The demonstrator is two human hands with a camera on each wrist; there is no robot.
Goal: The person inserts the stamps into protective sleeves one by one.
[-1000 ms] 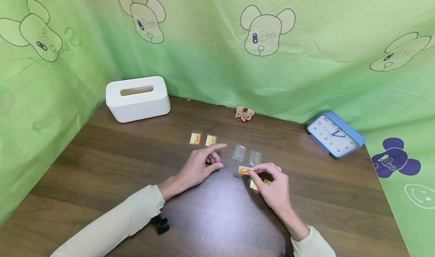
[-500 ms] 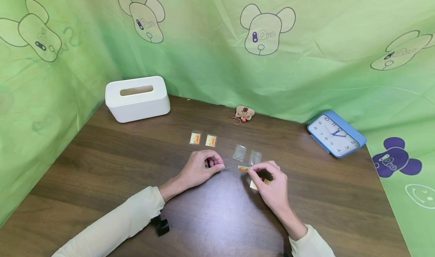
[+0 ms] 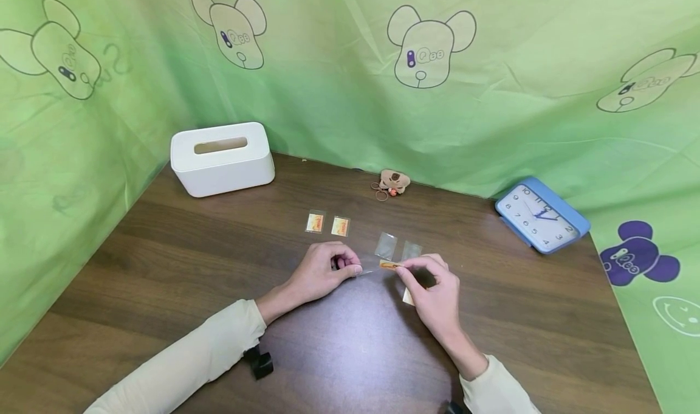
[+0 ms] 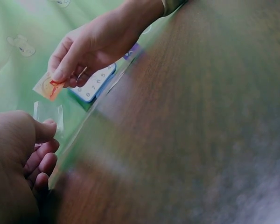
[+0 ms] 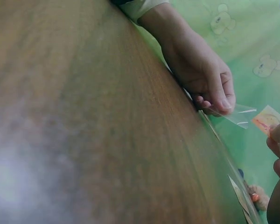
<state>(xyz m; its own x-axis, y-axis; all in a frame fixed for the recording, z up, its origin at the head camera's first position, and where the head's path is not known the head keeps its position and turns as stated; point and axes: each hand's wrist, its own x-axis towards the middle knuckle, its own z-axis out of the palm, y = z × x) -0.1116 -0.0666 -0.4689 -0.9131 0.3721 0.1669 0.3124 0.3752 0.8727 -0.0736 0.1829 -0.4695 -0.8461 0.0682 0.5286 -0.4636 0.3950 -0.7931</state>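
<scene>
My left hand (image 3: 319, 272) pinches a clear plastic sleeve (image 4: 50, 112) between thumb and forefinger, its free end toward the right hand. Between the thumb and finger of my right hand (image 3: 440, 295) is a small card (image 3: 389, 264) with orange and red print on pale yellow. In the right wrist view the card (image 5: 267, 120) is just beyond the open end of the sleeve (image 5: 241, 116). Another card (image 3: 408, 297) lies on the table, partly hidden under the right hand. Two clear sleeves (image 3: 386, 245) lie flat beyond it. Further left are two sleeved cards (image 3: 340, 226), side by side.
On the brown wooden table (image 3: 180, 268), a white tissue box (image 3: 221, 165) stands at the back left. A plush keychain (image 3: 395, 182) lies at the back edge, and a blue clock (image 3: 541, 216) leans at the right. Green printed cloth (image 3: 328, 98) hangs behind.
My left forefinger has drawn in from pointing out, and a sleeve now shows in that hand. The right hand has brought the card slightly left and away from me, nearer the sleeve.
</scene>
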